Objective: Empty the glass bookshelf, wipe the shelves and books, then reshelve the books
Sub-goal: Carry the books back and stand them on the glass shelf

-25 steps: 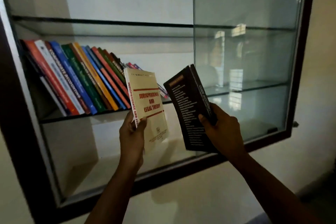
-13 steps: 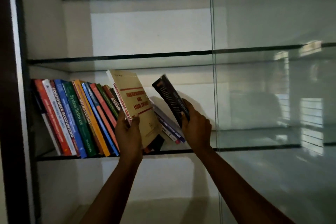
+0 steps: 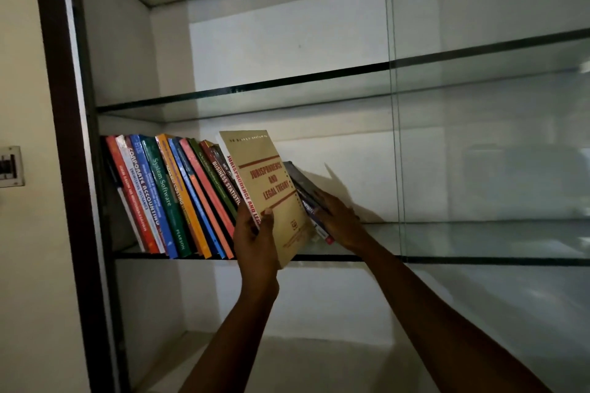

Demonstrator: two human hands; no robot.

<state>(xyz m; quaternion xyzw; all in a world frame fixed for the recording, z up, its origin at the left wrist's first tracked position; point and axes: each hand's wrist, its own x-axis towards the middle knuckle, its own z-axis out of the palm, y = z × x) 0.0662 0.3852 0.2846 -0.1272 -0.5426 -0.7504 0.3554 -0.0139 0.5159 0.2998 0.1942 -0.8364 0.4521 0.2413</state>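
Two books are held at the right end of a leaning row on a glass shelf.

Nearest, a tan book (image 3: 265, 182) is gripped by the left hand (image 3: 255, 234) at its lower spine corner, thumb pressed on the cover; the book rises above the hand, tilted left, its lower edge in front of the glass shelf (image 3: 479, 260). "JURISPRUDENCE AND LEGAL THEORY" is printed in red on cover and spine. Just beside it, a dark book (image 3: 300, 179) is pressed down-left by the right hand (image 3: 341, 220), fingers laid fairly straight on its cover; it leans low behind the tan book. Further left, the row of books (image 3: 166, 195) leans left on the shelf; "CORPORATE ACCOUNTING", "System Software", "PEARSON" and "BUSINESS STATISTI" can be read on spines.
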